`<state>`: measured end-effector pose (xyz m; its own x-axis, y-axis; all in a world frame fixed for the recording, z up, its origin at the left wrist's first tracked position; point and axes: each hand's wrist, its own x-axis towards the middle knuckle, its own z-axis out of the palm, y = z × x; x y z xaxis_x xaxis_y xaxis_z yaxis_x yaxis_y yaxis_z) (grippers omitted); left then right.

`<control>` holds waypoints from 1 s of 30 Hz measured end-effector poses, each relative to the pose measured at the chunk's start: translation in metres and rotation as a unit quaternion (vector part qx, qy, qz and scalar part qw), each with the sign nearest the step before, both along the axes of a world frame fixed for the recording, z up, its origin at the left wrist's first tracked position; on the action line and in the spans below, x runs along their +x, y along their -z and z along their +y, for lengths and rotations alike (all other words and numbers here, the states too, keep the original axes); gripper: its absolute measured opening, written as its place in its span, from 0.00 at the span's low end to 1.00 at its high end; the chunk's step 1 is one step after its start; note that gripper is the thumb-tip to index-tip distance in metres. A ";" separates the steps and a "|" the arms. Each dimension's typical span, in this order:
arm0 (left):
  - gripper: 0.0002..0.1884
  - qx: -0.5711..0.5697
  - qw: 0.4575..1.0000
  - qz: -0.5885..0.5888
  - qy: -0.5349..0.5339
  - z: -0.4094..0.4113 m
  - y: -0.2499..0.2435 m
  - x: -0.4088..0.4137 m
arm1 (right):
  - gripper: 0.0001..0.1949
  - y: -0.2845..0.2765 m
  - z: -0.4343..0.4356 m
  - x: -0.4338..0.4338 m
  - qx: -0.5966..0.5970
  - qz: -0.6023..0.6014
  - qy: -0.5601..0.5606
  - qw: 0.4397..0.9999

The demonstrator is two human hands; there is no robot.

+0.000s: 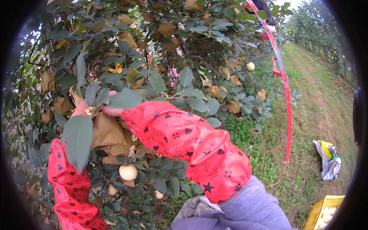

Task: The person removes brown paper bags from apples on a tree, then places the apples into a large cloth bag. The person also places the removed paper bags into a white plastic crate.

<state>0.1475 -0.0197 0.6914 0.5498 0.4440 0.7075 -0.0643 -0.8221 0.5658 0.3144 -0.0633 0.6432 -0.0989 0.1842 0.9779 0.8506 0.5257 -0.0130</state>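
Observation:
Both of my hands meet at the top of a brown paper fruit bag (107,132) hanging among leaves at left centre. My left hand (80,109) is at the bag's upper left, partly hidden by a large leaf. From the right, my right hand (111,110) has its fingers at the bag's gathered neck, with another leaf over part of it. Red patterned sleeve covers are on both forearms. Below the bag hangs a pale, unbagged apple (128,172), with a smaller pale apple (112,189) to its lower left.
More paper-bagged fruit (48,81) hangs throughout the tree. A red ladder (287,100) stands to the right, with a person's shoe (267,30) on it. A plastic sack (329,161) lies on the grass. A yellow crate (314,208) holding pale fruit sits at lower right.

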 end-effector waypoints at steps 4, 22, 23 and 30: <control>0.08 0.001 1.000 0.000 0.008 0.000 -0.001 0.010 | 0.12 0.004 0.003 -0.001 -0.015 0.030 -0.015 0.999; 0.11 -0.150 0.980 -0.028 0.128 -0.008 0.016 0.032 | 0.14 0.014 -0.070 -0.006 -0.223 0.022 0.149 0.963; 0.11 -0.220 0.958 -0.046 0.179 -0.014 0.020 0.052 | 0.14 0.016 -0.062 0.018 -0.190 0.081 0.206 0.956; 0.12 -0.446 0.844 -0.076 0.288 -0.001 0.021 0.009 | 0.13 0.027 -0.140 -0.014 -0.053 -0.095 0.124 0.986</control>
<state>0.1561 -0.0209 0.6707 0.7894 0.5266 0.3154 -0.4355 0.1184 0.8924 0.3008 -0.2034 0.6158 -0.2168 0.3257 0.9203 0.9454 0.3052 0.1147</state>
